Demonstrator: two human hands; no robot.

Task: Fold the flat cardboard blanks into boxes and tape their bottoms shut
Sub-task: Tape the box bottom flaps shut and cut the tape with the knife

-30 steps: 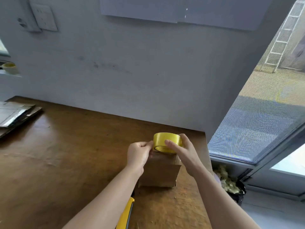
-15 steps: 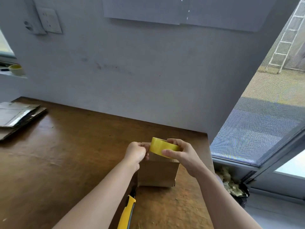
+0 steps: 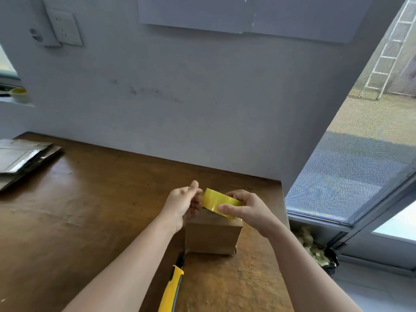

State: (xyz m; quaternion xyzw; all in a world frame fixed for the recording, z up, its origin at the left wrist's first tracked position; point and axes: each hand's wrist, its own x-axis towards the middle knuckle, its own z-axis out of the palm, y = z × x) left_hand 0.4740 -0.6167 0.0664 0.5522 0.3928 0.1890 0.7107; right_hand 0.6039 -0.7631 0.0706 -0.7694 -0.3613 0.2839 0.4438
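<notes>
Two hands on the tape roll [image 3: 219, 200]: my right fingers [image 3: 227, 208] clamp its rim, my left fingers [image 3: 194, 185] pinch its left edge. Roll now raised and tilted off the box [image 3: 212, 237] on the surface [image 3: 90, 199]; peeling can likely start.

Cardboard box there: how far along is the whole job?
Done: one box stands folded on the table. In hand: the right hand holds the yellow tape roll above it while the left hand pinches at the roll's edge. Left: taping this one, then the flat blanks stacked at the table's left end.
</notes>
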